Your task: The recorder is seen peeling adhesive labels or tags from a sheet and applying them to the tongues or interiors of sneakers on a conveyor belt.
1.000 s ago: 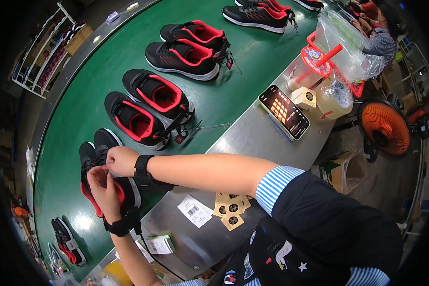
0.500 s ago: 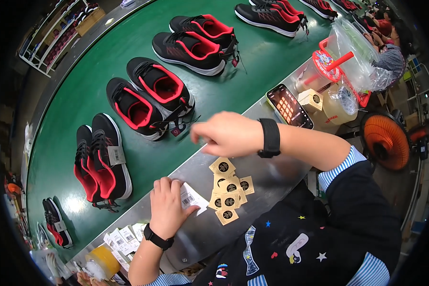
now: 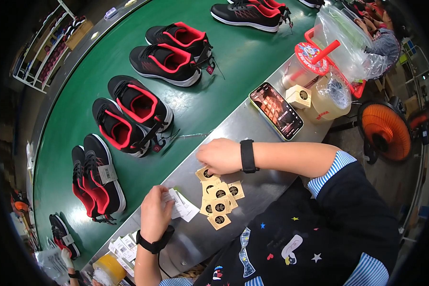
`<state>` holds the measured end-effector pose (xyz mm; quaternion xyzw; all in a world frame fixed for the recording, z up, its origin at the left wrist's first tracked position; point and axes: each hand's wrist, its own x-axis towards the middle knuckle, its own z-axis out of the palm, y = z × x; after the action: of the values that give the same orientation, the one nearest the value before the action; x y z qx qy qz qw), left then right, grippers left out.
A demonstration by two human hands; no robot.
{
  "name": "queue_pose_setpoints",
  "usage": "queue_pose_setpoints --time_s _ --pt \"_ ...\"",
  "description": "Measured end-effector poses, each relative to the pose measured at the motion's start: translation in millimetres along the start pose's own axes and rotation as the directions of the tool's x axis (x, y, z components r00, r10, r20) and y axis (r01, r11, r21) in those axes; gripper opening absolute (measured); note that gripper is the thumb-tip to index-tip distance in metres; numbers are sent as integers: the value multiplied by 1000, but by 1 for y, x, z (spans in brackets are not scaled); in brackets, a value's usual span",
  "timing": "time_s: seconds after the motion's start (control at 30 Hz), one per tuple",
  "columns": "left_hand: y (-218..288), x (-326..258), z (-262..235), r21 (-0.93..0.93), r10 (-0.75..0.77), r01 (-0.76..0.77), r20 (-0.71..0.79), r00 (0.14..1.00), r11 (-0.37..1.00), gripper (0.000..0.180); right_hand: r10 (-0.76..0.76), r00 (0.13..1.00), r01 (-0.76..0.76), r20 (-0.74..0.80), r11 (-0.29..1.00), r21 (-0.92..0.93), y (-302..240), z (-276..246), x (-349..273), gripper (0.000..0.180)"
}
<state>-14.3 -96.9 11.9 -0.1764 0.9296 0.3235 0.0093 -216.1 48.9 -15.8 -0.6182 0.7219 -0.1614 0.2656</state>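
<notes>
My right hand [image 3: 219, 156], with a black band at the wrist, has its fingers bent down at the top of a loose pile of tan square cards [image 3: 220, 192], each with a black round mark. Its fingertips pinch at the uppermost card [image 3: 204, 173], partly covering it. Lower left, my left hand [image 3: 156, 213] grips the edge of some white tags [image 3: 183, 206], which fan out flat against the metal ledge. Both hands are over this ledge [image 3: 188, 243]. Beyond them, a pair of black and red sneakers [image 3: 124, 126] stands on the green belt.
More sneaker pairs line the green belt [image 3: 81, 119], one with a grey label [image 3: 107, 173]. A phone [image 3: 276, 112], small box [image 3: 299, 97] and drink cup [image 3: 307, 59] sit right. An orange fan [image 3: 383, 133] stands beyond. At lower left are tape [image 3: 110, 268] and another person's hand [image 3: 66, 257].
My right hand has come down from above the belt's edge onto the tan cards. The sneakers have shifted left and downward in the picture. Another person's hand has reached the farthest-left pair.
</notes>
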Motion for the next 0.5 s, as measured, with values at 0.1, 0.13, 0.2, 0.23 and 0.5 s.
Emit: queue_pose_setpoints --time_s 0.1,0.13,0.2,0.23,0.5 --pt "2 5 -3 -26 12 -12 -22 1000 1000 22 -9 994 5 113 999 37 5 -8 6 18" --pt "1 7 -4 -58 2 -3 -20 1000 998 20 -11 991 11 130 1000 7 5 -12 8 16" --pt "7 12 -6 -177 -56 57 13 998 983 19 -37 989 34 145 999 24 7 -17 11 16" --pt "11 16 -7 -294 -109 119 50 993 948 19 -62 985 56 160 998 39 7 -20 12 16" --pt "60 47 3 -291 145 -148 -30 989 945 16 -152 980 141 129 986 94 -11 -39 6 15"
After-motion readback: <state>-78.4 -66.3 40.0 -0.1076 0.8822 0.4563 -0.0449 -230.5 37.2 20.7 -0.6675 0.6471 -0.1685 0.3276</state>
